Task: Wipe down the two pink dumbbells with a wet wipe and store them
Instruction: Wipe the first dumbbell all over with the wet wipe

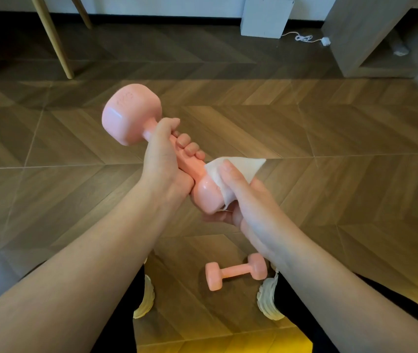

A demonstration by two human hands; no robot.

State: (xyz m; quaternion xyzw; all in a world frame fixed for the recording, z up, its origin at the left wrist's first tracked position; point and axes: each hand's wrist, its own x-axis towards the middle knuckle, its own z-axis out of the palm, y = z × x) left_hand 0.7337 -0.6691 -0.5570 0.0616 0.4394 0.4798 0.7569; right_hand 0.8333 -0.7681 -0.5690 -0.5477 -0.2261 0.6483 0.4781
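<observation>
I hold one pink dumbbell [130, 114] in the air, tilted, its far head up and to the left. My left hand [163, 159] is wrapped around its handle. My right hand [243, 200] presses a white wet wipe [236, 168] against the near head of that dumbbell and partly covers it. The second pink dumbbell [236, 271] lies on the wooden floor between my feet, below my right wrist.
My white shoes [145, 299] [269, 298] stand on the herringbone wood floor. At the back are wooden furniture legs [55, 39] on the left, a white box [266, 16] with a cable, and a low grey shelf unit [371, 34] at the right.
</observation>
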